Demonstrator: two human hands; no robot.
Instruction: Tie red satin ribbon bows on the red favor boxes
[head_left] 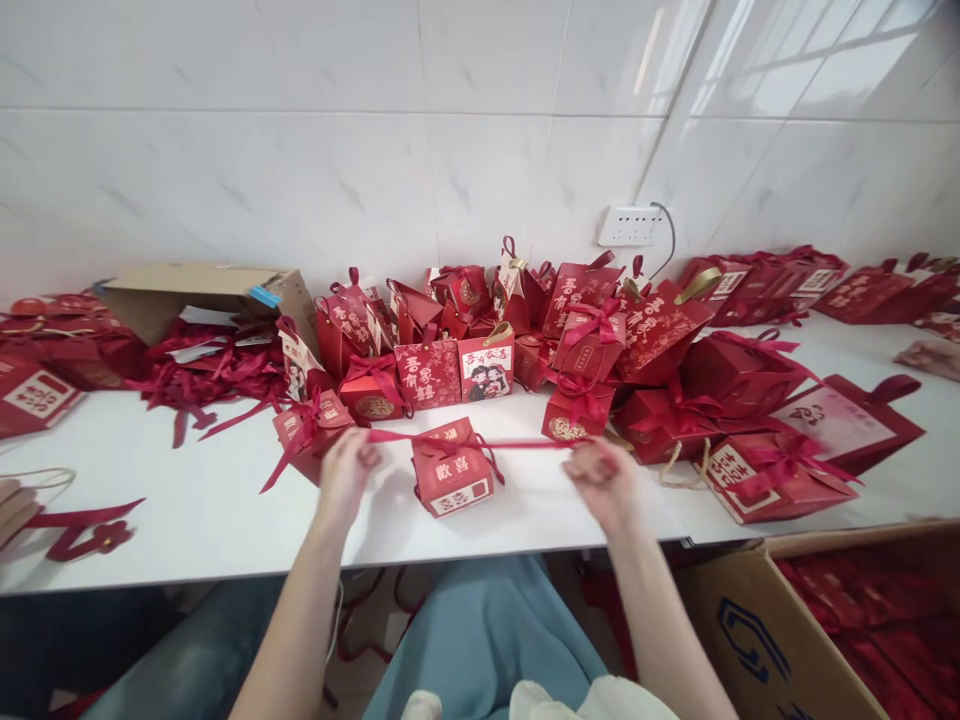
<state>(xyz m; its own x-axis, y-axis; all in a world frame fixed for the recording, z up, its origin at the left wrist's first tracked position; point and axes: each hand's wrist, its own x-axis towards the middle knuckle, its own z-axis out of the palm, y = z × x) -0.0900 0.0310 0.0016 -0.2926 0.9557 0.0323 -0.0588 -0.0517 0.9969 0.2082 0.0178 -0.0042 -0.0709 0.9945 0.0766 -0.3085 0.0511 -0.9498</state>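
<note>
A small red gift box (452, 468) with gold and white lettering sits on the white table in front of me. Dark red ribbon (525, 444) runs across its top and stretches out to both sides. My left hand (351, 470) is closed on the ribbon's left end, and my right hand (600, 475) is closed on the other end. Between them the ribbon looks taut. Just beyond my left hand stands another red box with a ribbon bow (319, 425).
Many red boxes with handles and bows crowd the wall side, such as a large one (776, 475) at right. A cardboard carton (210, 285) spills ribbons (217, 360) at left. Another carton (739, 625) stands below the table's right edge. People's hands show at both sides.
</note>
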